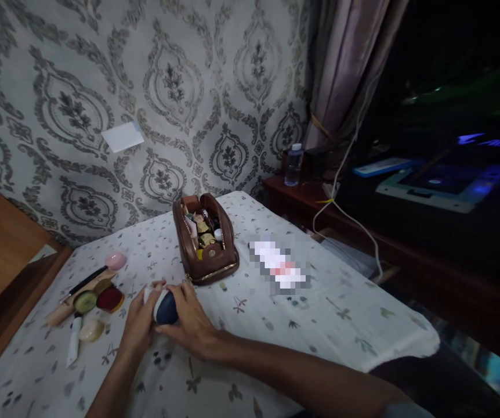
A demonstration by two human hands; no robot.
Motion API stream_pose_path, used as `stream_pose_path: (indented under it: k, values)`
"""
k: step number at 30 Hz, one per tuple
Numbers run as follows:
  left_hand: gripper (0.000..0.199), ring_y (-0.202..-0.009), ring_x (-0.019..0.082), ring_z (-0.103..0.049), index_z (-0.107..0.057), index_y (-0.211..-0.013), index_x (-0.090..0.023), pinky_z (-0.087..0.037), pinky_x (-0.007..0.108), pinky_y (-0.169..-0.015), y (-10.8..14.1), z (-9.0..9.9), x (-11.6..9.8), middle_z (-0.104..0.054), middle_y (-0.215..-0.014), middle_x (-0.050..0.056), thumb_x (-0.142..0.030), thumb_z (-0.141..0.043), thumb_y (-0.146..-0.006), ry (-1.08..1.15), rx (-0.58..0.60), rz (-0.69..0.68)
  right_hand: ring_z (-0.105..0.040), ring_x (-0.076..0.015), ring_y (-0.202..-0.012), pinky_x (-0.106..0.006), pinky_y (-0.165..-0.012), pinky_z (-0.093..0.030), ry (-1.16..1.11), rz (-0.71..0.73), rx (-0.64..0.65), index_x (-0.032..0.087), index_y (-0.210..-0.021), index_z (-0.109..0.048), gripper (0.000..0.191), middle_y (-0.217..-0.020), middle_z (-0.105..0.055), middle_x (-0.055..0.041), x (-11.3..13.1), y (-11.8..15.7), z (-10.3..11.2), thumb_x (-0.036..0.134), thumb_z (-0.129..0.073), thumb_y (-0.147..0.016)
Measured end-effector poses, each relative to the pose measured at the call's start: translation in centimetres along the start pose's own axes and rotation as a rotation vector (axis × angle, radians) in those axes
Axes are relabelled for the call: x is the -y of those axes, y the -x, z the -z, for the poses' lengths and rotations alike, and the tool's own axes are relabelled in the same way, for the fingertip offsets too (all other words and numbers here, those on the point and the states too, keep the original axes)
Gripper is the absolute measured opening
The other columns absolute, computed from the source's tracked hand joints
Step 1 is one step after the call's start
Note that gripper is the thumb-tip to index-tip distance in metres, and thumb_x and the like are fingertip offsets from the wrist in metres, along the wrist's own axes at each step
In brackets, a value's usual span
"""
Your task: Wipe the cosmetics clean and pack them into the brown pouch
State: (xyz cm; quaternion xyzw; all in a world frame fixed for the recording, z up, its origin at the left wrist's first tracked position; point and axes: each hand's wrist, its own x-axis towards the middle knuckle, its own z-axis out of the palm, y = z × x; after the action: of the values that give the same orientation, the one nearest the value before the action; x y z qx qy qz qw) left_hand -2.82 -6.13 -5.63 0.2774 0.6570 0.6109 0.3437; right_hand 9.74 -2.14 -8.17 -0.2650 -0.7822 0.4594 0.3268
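Observation:
Between my two hands is a small rounded container with a dark blue end [167, 309] and a white part, possibly a cosmetic jar. My left hand [140, 318] grips its white side, and the fingers of my right hand [192, 322] wrap round the dark blue side. Fingers cover much of it, so its exact kind is unclear. Just beyond my hands stands a brown leather cosmetic bag [210, 267], unzipped, with several small items inside. Left of my hands lie a dark red round item [110, 298], a greenish round jar [85, 302], a cream-coloured rounded item [91, 330] and a white tube [73, 341].
A pink rounded item [116, 260] and a black slim stick [89, 280] lie further left. A blurred-out bright phone-like object [278, 264] rests right of the bag. On the dark red desk [276, 188] stand a clear bottle [293, 165] and a white cable [357, 225].

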Motion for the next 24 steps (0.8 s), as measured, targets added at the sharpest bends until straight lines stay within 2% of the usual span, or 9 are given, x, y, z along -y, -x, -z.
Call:
stream_pose_path:
  k: [6,10,13,17,21,24]
  values:
    - [0.062,-0.093,0.025,-0.063,-0.069,-0.103,-0.016,-0.048,0.037,-0.087,-0.9,1.1,0.9,-0.07,-0.095,0.005,-0.07,-0.058,-0.076,-0.336,-0.076,-0.156,-0.057,-0.0244,-0.112,-0.041,-0.102,-0.046,-0.232,-0.008,-0.096,0.02,-0.122,-0.057,0.068,-0.117,-0.058,-0.0069,-1.3,-0.2,-0.1,0.025,-0.086,-0.061]
    - [0.058,-0.106,0.027,-0.06,-0.065,-0.11,-0.018,-0.042,0.039,-0.099,-0.8,1.0,1.3,-0.068,-0.107,0.007,-0.067,-0.048,-0.085,-0.39,-0.091,-0.285,-0.063,-0.0204,-0.098,-0.034,-0.088,-0.05,-0.456,-0.104,-0.154,0.022,-0.112,-0.058,0.054,-0.104,-0.066,-0.0015,-2.4,-0.6,-0.7,0.034,-0.083,-0.066]
    - [0.056,-0.115,0.027,-0.058,-0.059,-0.12,-0.019,-0.039,0.04,-0.105,-0.2,0.5,1.5,-0.066,-0.118,0.009,-0.064,-0.049,-0.088,-0.406,-0.054,-0.362,-0.063,-0.0192,-0.093,-0.032,-0.083,-0.051,-0.551,-0.164,-0.16,0.022,-0.107,-0.057,0.049,-0.099,-0.067,-0.0004,-3.0,-0.7,-1.1,0.039,-0.081,-0.068]
    - [0.056,-0.109,0.027,-0.061,-0.058,-0.12,-0.018,-0.042,0.04,-0.102,0.1,0.4,1.9,-0.068,-0.113,0.009,-0.063,-0.053,-0.086,-0.419,-0.014,-0.363,-0.061,-0.0198,-0.093,-0.033,-0.082,-0.049,-0.525,-0.16,-0.173,0.021,-0.103,-0.057,0.053,-0.098,-0.064,-0.0008,-3.1,-0.4,-1.1,0.04,-0.085,-0.062]
    - [0.052,-0.104,0.026,-0.063,-0.063,-0.111,-0.019,-0.046,0.038,-0.095,-0.2,1.0,1.8,-0.07,-0.107,0.008,-0.063,-0.05,-0.087,-0.398,-0.066,-0.34,-0.057,-0.0196,-0.09,-0.032,-0.08,-0.047,-0.429,-0.119,-0.179,0.021,-0.096,-0.059,0.056,-0.094,-0.06,0.0001,-2.3,0.0,-0.6,0.039,-0.089,-0.053]
    - [0.054,-0.1,0.026,-0.064,-0.065,-0.111,-0.019,-0.049,0.036,-0.087,-0.3,1.2,1.5,-0.07,-0.106,0.007,-0.065,-0.049,-0.087,-0.366,-0.103,-0.274,-0.056,-0.0176,-0.085,-0.029,-0.076,-0.045,-0.46,-0.164,-0.129,0.021,-0.091,-0.059,0.051,-0.088,-0.06,0.002,-1.9,-0.2,-0.1,0.039,-0.088,-0.054]
